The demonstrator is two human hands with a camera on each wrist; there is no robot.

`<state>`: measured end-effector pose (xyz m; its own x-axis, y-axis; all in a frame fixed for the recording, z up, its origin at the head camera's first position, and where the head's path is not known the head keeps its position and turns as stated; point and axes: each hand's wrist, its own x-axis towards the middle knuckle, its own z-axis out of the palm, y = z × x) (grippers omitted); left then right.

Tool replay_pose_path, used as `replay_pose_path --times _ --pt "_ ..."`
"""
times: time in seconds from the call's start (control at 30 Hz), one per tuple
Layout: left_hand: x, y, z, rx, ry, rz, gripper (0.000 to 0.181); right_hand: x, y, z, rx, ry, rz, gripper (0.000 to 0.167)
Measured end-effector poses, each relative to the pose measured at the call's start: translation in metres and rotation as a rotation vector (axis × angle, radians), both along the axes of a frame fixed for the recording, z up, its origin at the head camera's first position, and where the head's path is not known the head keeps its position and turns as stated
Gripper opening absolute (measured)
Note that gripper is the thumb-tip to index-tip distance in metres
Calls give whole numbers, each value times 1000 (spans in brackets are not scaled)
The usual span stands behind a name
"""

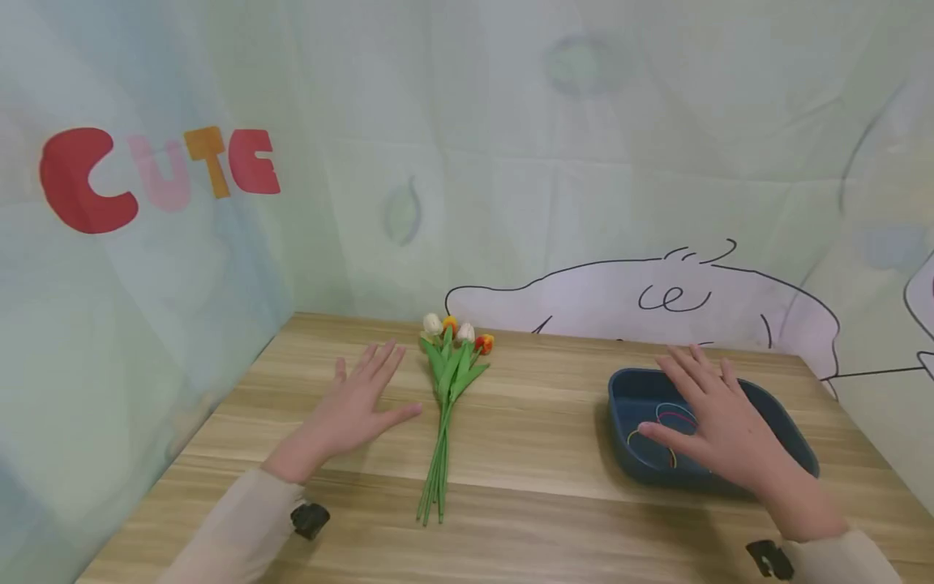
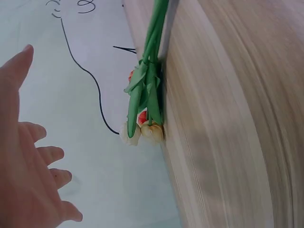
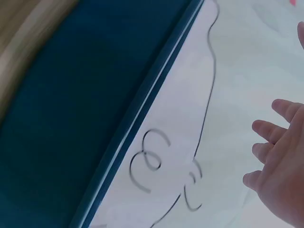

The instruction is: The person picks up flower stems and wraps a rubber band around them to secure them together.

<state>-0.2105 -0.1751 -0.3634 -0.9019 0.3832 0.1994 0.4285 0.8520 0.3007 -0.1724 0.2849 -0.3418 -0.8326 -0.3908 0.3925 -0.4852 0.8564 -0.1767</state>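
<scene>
Two empty hands, left and right, hovered outspread; the slender white-and-orange artificial-looking tulips, heads near the wood-grained bench's back edge, seemed light, best gripped mid-stem.

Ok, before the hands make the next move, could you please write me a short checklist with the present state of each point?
1. Fingers of the left hand hold nothing: ok.
2. Right hand holds nothing: ok.
3. Artificial tulips lie on the table, stems together: ok.
4. Thin coloured loops are inside the blue basin: ok.
5. Clear head view into the basin: not ok, right hand covers part.
6. Number of loops: cannot tell.
</scene>
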Motion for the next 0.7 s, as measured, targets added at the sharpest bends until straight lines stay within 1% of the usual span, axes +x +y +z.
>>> replay_pose_path --times 0.17,0.23,0.43,0.53,0.6,0.7 --pt "-5 4 -2 82 -10 16 88 -9 -25 2 -20 -43 13 88" --pt "-6 6 -4 109 -8 21 88 -12 -35 2 -32 -47 23 89" --pt "-10 15 -10 206 -39 21 90 -20 -63 -4 -90 -12 70 88" --pt "-13 19 -12 255 -58 14 91 -22 -77 -7 -129 -8 94 87" --pt "-14 22 -14 280 -66 16 92 -23 -86 -9 -152 -18 104 87" --pt "-17 26 -17 310 -79 20 93 -24 -99 -12 -192 -61 109 88"
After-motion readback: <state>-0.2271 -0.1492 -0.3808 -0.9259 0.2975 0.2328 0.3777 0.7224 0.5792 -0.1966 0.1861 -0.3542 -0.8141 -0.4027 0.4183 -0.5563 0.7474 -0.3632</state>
